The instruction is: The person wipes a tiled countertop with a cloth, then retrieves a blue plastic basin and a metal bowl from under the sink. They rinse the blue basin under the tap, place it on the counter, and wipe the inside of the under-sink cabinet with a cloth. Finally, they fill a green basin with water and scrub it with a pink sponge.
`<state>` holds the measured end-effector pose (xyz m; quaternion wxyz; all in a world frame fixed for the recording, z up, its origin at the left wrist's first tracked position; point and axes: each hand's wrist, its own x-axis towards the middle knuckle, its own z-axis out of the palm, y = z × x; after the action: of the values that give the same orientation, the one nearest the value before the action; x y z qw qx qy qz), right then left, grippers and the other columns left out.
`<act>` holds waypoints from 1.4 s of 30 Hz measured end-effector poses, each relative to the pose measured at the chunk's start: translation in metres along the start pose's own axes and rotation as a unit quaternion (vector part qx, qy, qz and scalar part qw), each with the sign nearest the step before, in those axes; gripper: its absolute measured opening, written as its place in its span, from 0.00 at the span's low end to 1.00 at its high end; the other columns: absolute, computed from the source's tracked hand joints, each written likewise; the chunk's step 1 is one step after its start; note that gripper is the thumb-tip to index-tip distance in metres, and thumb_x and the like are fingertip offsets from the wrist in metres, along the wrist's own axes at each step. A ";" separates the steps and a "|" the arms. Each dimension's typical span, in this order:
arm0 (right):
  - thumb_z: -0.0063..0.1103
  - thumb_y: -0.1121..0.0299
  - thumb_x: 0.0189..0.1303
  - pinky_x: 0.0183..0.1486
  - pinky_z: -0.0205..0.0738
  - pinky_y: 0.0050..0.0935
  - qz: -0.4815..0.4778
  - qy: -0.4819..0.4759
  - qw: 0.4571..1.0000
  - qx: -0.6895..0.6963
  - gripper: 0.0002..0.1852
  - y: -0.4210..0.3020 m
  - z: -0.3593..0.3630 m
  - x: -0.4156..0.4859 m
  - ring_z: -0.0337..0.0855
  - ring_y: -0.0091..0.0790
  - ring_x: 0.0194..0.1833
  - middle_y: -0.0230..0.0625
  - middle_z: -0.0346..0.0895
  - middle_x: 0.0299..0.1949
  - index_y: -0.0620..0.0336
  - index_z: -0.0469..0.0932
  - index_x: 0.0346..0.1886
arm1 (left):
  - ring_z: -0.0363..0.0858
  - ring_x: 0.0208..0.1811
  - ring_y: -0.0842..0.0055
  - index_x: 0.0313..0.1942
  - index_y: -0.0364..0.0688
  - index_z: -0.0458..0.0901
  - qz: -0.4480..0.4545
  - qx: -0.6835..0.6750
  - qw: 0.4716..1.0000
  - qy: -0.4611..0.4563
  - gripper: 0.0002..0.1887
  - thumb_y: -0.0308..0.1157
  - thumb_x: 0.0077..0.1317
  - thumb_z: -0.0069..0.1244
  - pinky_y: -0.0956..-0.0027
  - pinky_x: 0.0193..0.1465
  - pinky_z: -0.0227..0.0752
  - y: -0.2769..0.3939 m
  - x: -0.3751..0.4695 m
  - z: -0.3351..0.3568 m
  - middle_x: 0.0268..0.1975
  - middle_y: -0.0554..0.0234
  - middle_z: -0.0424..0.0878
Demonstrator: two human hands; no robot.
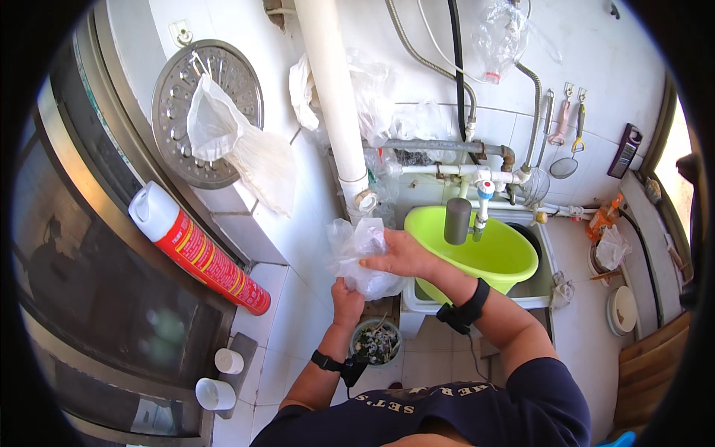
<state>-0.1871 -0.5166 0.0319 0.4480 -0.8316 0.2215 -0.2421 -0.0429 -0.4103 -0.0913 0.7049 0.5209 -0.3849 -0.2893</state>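
Both hands are on a crumpled, translucent white plastic bag (368, 282) in front of the white drain pipe. My left hand (347, 303) grips its lower left edge from below. Higher up, my right hand (403, 256) lies across the bag with the thumb pressed on its front and the other fingers partly hidden by the plastic. Right of the bag, a lime-green plastic basin (486, 257) sits tilted in the white sink (544, 302), under a tap with a grey cylindrical fitting (457, 220). Below my hands stands a bucket (357, 357) holding plant scraps.
A vertical white pipe (329, 95) rises behind the bag. At left, a red spray can (206, 254) leans on the ledge near two white cups (229, 361). A cloth bag (251, 151) hangs before a steel steamer plate (167, 112). Strainers (563, 167) hang on the right wall.
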 end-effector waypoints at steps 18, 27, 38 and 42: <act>0.67 0.65 0.56 0.52 0.75 0.31 -0.166 0.369 0.910 0.089 0.25 -0.061 -0.144 0.132 0.79 0.34 0.49 0.43 0.79 0.48 0.61 0.75 0.57 | 0.62 0.30 0.86 0.48 0.39 0.69 -0.167 -0.112 0.978 -0.049 0.16 0.21 0.59 0.48 0.79 0.32 0.59 -0.018 -0.025 -0.032 0.33 0.72 0.64; 0.63 0.70 0.57 0.54 0.72 0.31 -0.226 0.361 0.885 0.186 0.24 -0.055 -0.183 0.299 0.79 0.36 0.49 0.39 0.80 0.48 0.59 0.73 0.59 | 0.68 0.36 0.78 0.43 0.41 0.67 -0.289 -0.122 0.949 -0.042 0.11 0.19 0.60 0.41 0.75 0.38 0.64 -0.068 -0.057 -0.063 0.39 0.64 0.68; 0.52 0.68 0.61 0.59 0.72 0.36 -0.159 0.291 0.730 -0.598 0.13 -0.015 -0.174 0.341 0.75 0.41 0.57 0.39 0.76 0.55 0.55 0.81 0.47 | 0.72 0.30 0.78 0.42 0.38 0.70 -0.337 -0.185 0.923 -0.009 0.07 0.23 0.67 0.49 0.74 0.33 0.68 -0.088 -0.072 -0.085 0.32 0.64 0.73; 0.54 0.62 0.60 0.60 0.70 0.41 -0.140 0.194 0.745 -0.623 0.16 -0.009 -0.195 0.370 0.79 0.47 0.54 0.42 0.76 0.58 0.55 0.80 0.50 | 0.70 0.26 0.81 0.41 0.40 0.70 -0.363 -0.093 0.927 -0.010 0.06 0.23 0.67 0.49 0.77 0.27 0.64 -0.091 -0.075 -0.076 0.28 0.68 0.70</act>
<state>-0.0130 -0.8533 0.2092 -0.2610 -0.8824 0.2866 -0.2668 -0.0195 -0.3372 -0.2085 0.5931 0.5542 -0.1473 -0.5651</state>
